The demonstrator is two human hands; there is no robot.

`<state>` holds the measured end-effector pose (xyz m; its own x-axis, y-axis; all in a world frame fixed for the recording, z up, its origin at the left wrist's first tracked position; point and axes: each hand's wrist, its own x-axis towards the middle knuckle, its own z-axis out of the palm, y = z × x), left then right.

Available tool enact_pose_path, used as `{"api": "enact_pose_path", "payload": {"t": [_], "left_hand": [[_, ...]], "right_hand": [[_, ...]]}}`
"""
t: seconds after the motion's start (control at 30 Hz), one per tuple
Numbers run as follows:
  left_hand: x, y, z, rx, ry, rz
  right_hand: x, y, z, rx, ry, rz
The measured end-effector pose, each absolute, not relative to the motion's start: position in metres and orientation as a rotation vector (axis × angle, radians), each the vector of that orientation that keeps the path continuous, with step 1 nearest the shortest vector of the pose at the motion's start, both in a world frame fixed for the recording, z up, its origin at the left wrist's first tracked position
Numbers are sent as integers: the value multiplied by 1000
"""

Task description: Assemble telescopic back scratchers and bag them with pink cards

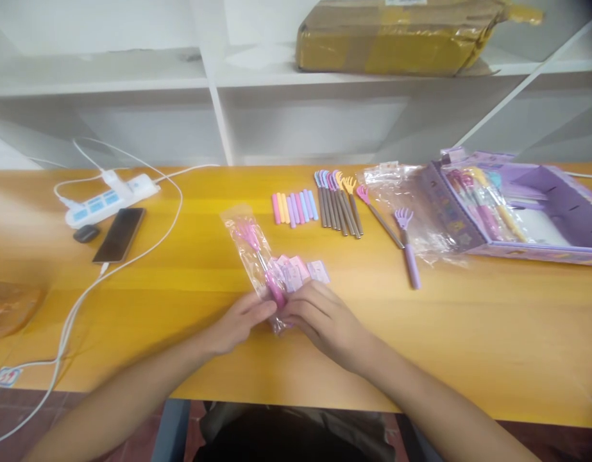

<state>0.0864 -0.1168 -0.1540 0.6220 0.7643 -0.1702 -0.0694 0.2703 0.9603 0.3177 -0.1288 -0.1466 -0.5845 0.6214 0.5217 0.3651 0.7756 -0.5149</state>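
Note:
A clear plastic bag [251, 262] holds a pink hand-shaped scratcher [262, 260], its claw end pointing away from me. My left hand [242, 321] pinches the bag's left edge near the scratcher's handle. Fingers of my right hand [324, 317] are closed at the bag's lower right side. Small printed cards [296, 273] lie just behind my right hand. Farther back is a row of coloured handle tubes [296, 207], with several metal-stemmed scratchers [338, 208] beside it. A pink scratcher [385, 221] and a purple one [409, 253] lie to their right.
An open purple box [541, 250] with bagged scratchers stands at the right, beside clear bags [428, 221]. At the left are a power strip [113, 200], a phone [119, 235] and white cables [67, 327]. A taped carton [396, 38] sits on the shelf [257, 80].

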Motion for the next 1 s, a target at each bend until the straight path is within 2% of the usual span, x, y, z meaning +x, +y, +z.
{"api": "enact_pose_path", "payload": {"t": [0.6,0.83,1.0], "left_hand": [[87,-118,-161,1224,786,519],[90,-116,-152,1193,813,568],[87,-114,-140,1204,847,561]], "right_hand": [[316,-132,-161,-866,-2021,672],[315,-131,-152,-1011,-1919,598],[309,-135,-145,-1121,-1914,953]]}}
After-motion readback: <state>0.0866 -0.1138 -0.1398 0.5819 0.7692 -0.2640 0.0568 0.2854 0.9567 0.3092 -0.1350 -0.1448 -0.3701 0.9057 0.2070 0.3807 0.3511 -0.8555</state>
